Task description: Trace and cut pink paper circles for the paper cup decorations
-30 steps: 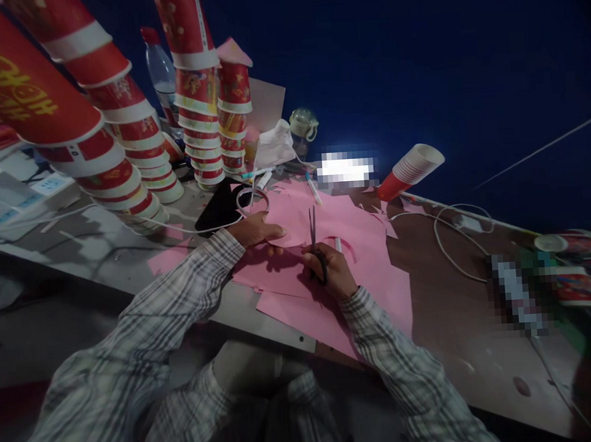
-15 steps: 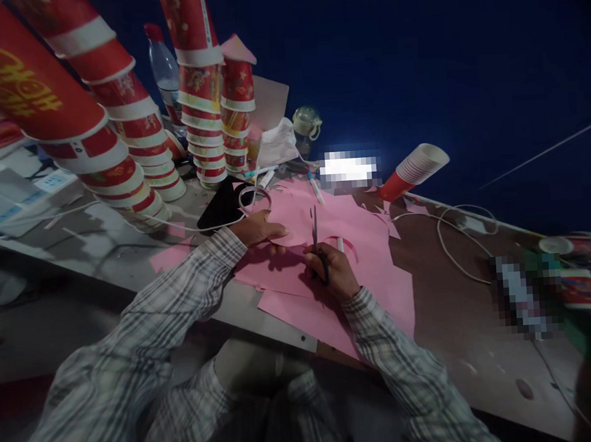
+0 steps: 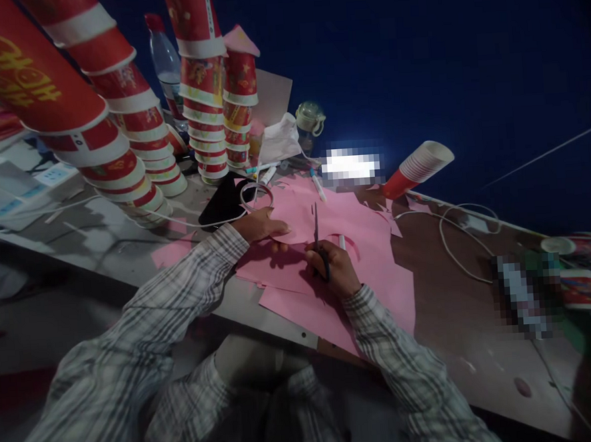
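My left hand (image 3: pixel 264 228) pinches a piece of pink paper (image 3: pixel 296 229) between the thumb on top and fingers beneath. Dark-handled scissors (image 3: pixel 317 236) are in my right hand (image 3: pixel 334 266), their blades pointing away from me and slightly apart at the right side of that paper. Below both hands lie several larger pink sheets (image 3: pixel 380 289), overlapping on the table. A white marker (image 3: pixel 341 242) rests on them just beyond my right hand. Another marker with a blue cap (image 3: pixel 318 185) lies further back.
Tall stacks of red paper cups (image 3: pixel 203 113) rise at the left. A tilted cup stack (image 3: pixel 417 167) stands at the back right. A roll of tape (image 3: pixel 256 197), a black flat object (image 3: pixel 224 202), a bottle (image 3: pixel 167 75) and a lidded jar (image 3: pixel 310 120) sit behind. White cable (image 3: pixel 458 264) crosses the right.
The view has shifted very slightly. Both hands keep their grips, and the scissors and paper stay in nearly the same place.
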`<act>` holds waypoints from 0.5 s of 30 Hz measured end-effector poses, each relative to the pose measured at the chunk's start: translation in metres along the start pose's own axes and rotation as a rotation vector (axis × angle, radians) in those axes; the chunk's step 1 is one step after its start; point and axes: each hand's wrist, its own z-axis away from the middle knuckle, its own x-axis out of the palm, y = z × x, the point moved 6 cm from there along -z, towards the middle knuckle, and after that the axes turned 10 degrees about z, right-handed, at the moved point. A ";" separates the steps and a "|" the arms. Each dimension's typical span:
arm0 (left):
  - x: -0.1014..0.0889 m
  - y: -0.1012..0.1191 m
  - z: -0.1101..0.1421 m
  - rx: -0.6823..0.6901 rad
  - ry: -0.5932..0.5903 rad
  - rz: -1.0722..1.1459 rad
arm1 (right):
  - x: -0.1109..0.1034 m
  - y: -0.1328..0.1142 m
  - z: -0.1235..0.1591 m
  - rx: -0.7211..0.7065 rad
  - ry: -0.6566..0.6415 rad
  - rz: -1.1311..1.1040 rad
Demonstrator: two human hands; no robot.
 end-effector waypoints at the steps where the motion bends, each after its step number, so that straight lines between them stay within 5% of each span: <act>1: 0.000 0.000 0.000 0.005 -0.003 -0.007 | 0.000 0.000 0.000 -0.001 0.000 0.003; 15: 0.000 0.000 -0.001 0.033 0.002 0.021 | -0.001 0.003 -0.001 -0.052 0.031 0.087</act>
